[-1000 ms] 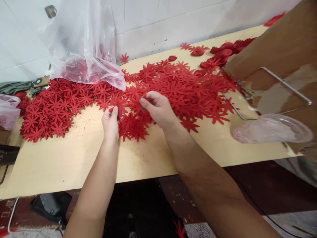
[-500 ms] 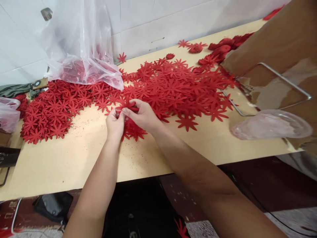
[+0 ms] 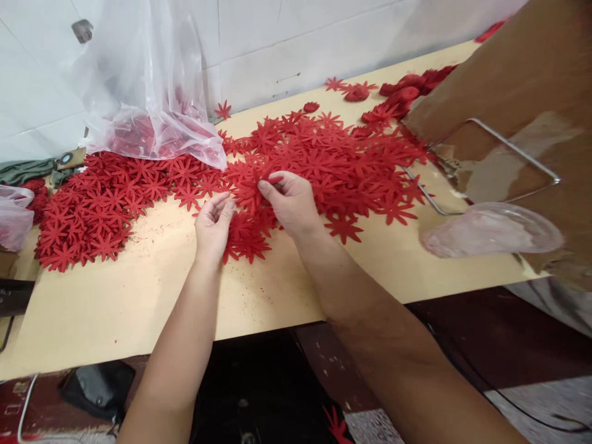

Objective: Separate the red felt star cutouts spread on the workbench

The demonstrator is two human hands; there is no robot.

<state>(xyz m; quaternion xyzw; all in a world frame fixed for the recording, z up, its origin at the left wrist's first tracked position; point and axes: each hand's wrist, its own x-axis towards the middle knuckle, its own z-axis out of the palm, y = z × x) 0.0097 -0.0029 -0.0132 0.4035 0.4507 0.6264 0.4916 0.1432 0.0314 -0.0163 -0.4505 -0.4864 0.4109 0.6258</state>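
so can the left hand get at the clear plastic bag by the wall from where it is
Probably yes. The left hand hovers open at the near edge of the red flower cutouts, and only that flat layer lies between it and the clear plastic bag. Nothing upright blocks the path.

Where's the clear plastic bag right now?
In the head view, the bag stands at the table's far left against the wall, its bottom resting on the red flowers.

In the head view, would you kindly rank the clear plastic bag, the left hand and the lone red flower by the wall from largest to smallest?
1. clear plastic bag, by far the largest
2. left hand
3. lone red flower, though it lies farther from the camera, which shrinks it
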